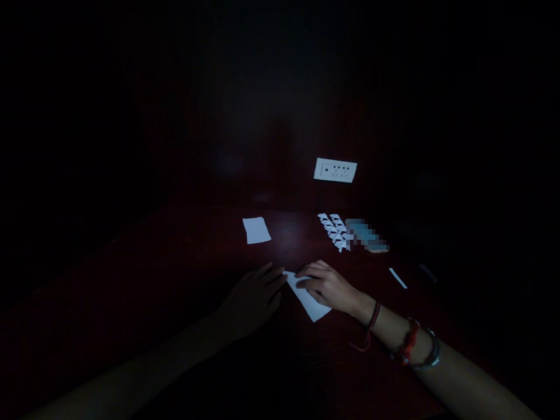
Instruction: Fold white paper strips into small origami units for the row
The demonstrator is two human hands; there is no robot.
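Fingers of right hand (329, 288) bent, slightly parted over white sheet (312, 307), can't tell if pinching — left hand (256, 294) loosely spread at far-left corner | dark red table (289, 251) beneath | sheet between hands | paper stack (256, 231) beyond | thin strip (398, 278) off right

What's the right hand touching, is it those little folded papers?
No, the right hand is on a white sheet, apart from the folded papers.

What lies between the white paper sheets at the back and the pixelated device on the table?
In the head view, small folded white paper pieces lie between the sheets and the device, right beside the device.
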